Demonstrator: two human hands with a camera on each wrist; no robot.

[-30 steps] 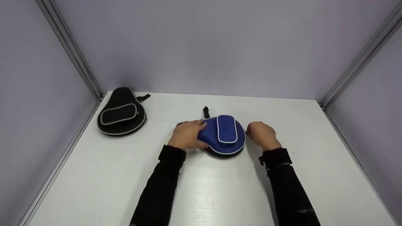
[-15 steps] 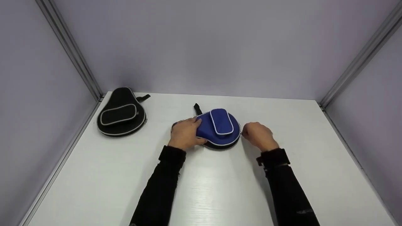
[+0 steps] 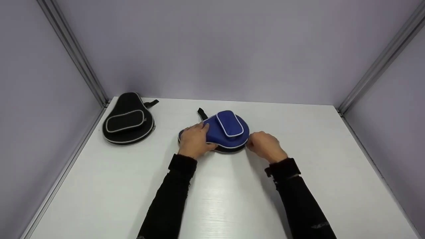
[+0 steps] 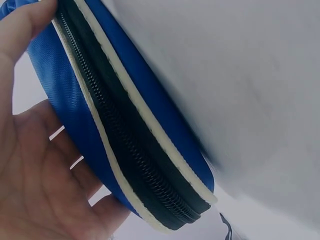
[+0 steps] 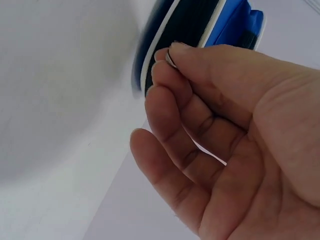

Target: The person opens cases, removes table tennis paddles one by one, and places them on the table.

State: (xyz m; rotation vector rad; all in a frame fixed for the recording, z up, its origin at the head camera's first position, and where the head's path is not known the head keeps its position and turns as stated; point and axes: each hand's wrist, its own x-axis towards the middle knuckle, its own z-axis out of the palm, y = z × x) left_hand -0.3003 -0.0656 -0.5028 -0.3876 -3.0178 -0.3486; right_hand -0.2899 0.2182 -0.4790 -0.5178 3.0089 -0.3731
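Observation:
A blue table tennis bat case [image 3: 213, 133] with white piping and a raised pocket lies near the middle of the table. My left hand [image 3: 193, 141] grips its narrow end, thumb along the near side and fingers spread over the top. In the left wrist view the dark zipper [image 4: 131, 147] runs closed around that end. At the rounded right end, my right hand [image 3: 265, 146] pinches a small metal zipper pull [image 5: 170, 58] between thumb and forefinger. Most of the pull is hidden by the fingertips.
A black bat case [image 3: 125, 101] with light piping and a pocket lies at the back left of the white table [image 3: 212, 205]. Pale panels [image 3: 212, 49] enclose the back and both sides.
The blue case has shifted left and slightly away, turning a little counterclockwise. My right hand has moved left along with its rounded end, while my left hand has barely moved.

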